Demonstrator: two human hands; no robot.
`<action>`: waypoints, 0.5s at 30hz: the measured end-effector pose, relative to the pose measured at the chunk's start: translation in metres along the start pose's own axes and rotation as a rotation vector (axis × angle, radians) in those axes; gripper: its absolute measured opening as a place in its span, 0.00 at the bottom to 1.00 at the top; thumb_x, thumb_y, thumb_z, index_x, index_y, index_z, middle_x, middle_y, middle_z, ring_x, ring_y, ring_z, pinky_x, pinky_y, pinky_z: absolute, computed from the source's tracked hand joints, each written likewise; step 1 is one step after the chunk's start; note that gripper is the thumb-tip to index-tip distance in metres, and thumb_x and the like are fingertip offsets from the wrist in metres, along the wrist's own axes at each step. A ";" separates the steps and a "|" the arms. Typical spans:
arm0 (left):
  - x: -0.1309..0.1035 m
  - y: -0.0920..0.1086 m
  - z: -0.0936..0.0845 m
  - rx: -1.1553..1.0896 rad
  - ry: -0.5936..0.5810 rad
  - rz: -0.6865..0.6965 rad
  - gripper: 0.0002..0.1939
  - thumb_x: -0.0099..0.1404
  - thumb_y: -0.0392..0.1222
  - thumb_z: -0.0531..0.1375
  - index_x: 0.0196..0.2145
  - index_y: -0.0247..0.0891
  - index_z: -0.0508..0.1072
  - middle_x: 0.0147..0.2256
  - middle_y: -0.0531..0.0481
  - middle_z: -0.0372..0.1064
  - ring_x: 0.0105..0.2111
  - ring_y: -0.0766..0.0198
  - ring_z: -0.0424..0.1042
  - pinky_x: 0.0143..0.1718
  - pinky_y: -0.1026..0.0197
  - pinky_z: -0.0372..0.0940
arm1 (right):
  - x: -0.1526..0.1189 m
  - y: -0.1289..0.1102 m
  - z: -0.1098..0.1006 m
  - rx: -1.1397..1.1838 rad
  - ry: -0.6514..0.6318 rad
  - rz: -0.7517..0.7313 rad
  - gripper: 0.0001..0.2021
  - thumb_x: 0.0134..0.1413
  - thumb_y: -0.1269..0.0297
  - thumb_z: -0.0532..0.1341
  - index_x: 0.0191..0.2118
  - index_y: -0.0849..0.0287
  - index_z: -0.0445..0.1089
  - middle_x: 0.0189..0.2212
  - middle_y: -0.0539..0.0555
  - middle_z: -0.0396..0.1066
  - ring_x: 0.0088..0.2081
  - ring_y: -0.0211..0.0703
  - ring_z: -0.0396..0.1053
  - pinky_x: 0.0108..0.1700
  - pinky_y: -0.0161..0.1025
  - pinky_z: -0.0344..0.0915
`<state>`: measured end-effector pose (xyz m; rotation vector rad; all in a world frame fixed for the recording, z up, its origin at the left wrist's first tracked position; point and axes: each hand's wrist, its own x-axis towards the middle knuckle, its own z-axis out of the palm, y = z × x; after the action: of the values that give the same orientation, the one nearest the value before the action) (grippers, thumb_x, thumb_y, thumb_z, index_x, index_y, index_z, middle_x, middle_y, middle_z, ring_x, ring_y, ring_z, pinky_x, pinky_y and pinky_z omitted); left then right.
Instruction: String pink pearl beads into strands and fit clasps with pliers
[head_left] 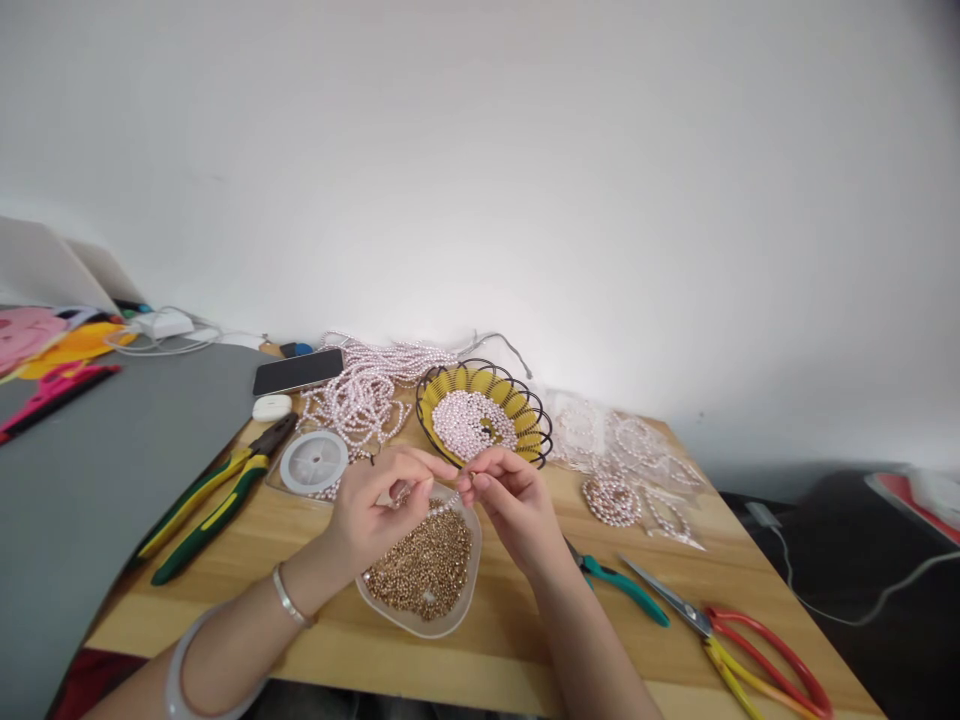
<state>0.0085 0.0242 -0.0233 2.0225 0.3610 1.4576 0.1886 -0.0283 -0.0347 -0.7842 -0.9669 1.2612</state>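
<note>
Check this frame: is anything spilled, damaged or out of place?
Nothing looks clearly spilled or damaged: the gold beads sit inside their bowl. The one untidy spot is the pile of pearly bead strands beside the smartphone, looped over one another, unlike the straighter strands just behind.

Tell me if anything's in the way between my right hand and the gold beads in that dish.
Nothing visible stands between your right hand and the gold beads in the near part of the dish. Your left hand overhangs the dish's far left side, so it could obstruct there.
</note>
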 end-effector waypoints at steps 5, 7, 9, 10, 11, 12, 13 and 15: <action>0.001 0.002 0.001 -0.046 0.008 -0.023 0.08 0.68 0.28 0.57 0.34 0.38 0.71 0.38 0.47 0.80 0.24 0.71 0.74 0.25 0.69 0.71 | -0.001 -0.001 0.002 -0.011 0.011 0.015 0.04 0.54 0.62 0.72 0.34 0.54 0.78 0.28 0.50 0.80 0.28 0.37 0.73 0.34 0.34 0.71; 0.001 0.003 0.001 -0.089 0.015 -0.047 0.07 0.69 0.29 0.57 0.35 0.38 0.71 0.38 0.46 0.79 0.27 0.68 0.77 0.28 0.67 0.75 | -0.001 -0.001 0.002 -0.014 0.010 0.024 0.05 0.53 0.62 0.72 0.34 0.54 0.78 0.28 0.50 0.80 0.28 0.37 0.73 0.34 0.35 0.71; 0.001 0.003 0.001 -0.135 0.016 -0.072 0.07 0.70 0.30 0.57 0.35 0.38 0.71 0.37 0.45 0.79 0.31 0.65 0.79 0.29 0.66 0.76 | 0.000 -0.001 0.002 -0.014 0.010 0.028 0.05 0.53 0.62 0.72 0.34 0.54 0.79 0.28 0.50 0.80 0.28 0.37 0.74 0.35 0.34 0.71; 0.001 0.003 0.001 -0.156 0.015 -0.086 0.06 0.70 0.30 0.57 0.35 0.38 0.71 0.37 0.45 0.79 0.32 0.65 0.80 0.29 0.66 0.76 | -0.001 -0.001 0.001 -0.012 0.009 0.027 0.05 0.53 0.62 0.72 0.34 0.54 0.79 0.28 0.49 0.80 0.28 0.36 0.74 0.35 0.34 0.71; 0.000 0.003 0.001 -0.176 0.016 -0.099 0.06 0.70 0.31 0.57 0.35 0.38 0.71 0.37 0.45 0.79 0.32 0.64 0.80 0.29 0.66 0.76 | -0.001 -0.001 0.001 -0.010 0.008 0.026 0.04 0.53 0.62 0.72 0.34 0.54 0.79 0.28 0.49 0.80 0.28 0.36 0.74 0.35 0.33 0.71; 0.000 0.003 0.001 -0.196 0.016 -0.109 0.06 0.70 0.31 0.57 0.34 0.37 0.71 0.37 0.45 0.79 0.32 0.64 0.80 0.29 0.66 0.77 | -0.001 -0.001 0.001 -0.009 0.006 0.024 0.04 0.54 0.62 0.72 0.34 0.53 0.79 0.28 0.49 0.80 0.29 0.36 0.74 0.36 0.33 0.71; 0.001 0.003 0.002 -0.214 0.018 -0.118 0.06 0.70 0.31 0.57 0.35 0.38 0.71 0.37 0.45 0.79 0.33 0.65 0.80 0.30 0.66 0.77 | -0.001 -0.001 0.001 -0.008 0.006 0.024 0.04 0.54 0.62 0.72 0.34 0.53 0.79 0.28 0.49 0.80 0.29 0.35 0.74 0.36 0.33 0.71; 0.001 0.003 0.002 -0.245 0.022 -0.128 0.05 0.71 0.32 0.58 0.36 0.38 0.71 0.37 0.46 0.79 0.34 0.64 0.80 0.30 0.66 0.78 | -0.001 -0.001 0.001 -0.009 0.004 0.026 0.04 0.54 0.63 0.72 0.34 0.54 0.79 0.28 0.49 0.80 0.29 0.35 0.74 0.36 0.33 0.71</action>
<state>0.0108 0.0219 -0.0213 1.7584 0.2988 1.3745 0.1881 -0.0295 -0.0338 -0.8089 -0.9621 1.2782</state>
